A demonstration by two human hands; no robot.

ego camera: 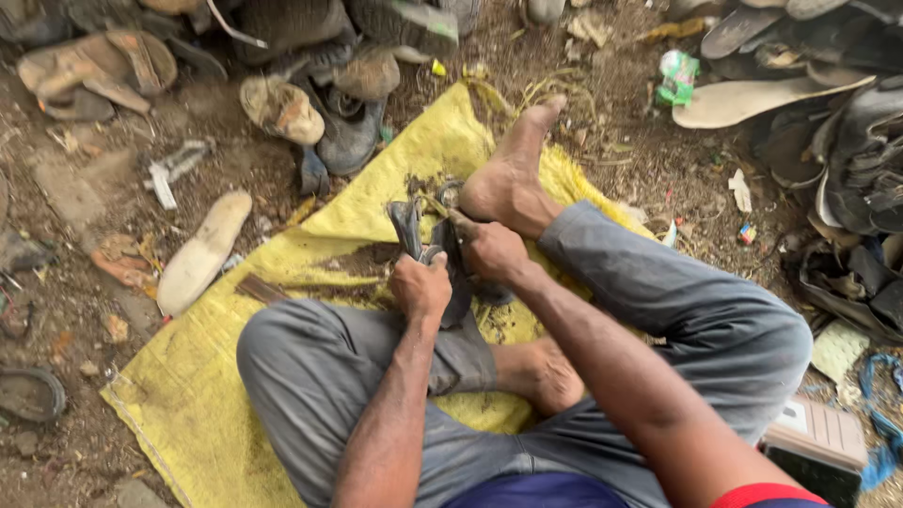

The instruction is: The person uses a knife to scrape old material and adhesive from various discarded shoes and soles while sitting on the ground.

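Together, both hands [456, 268] clasp the dark sandal [428, 235].

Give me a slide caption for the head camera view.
Seated on a yellow sack, left hand and right hand grip a dark shoe.

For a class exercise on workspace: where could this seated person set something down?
Free: the yellow sack beside the left knee, and dirt near the pale sole. Crowded: the shoe pile above, scraps at right.

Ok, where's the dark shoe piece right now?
In the head view, the dark shoe piece is at centre, gripped by both the left hand and right hand, over the yellow sack, beside the bare foot.
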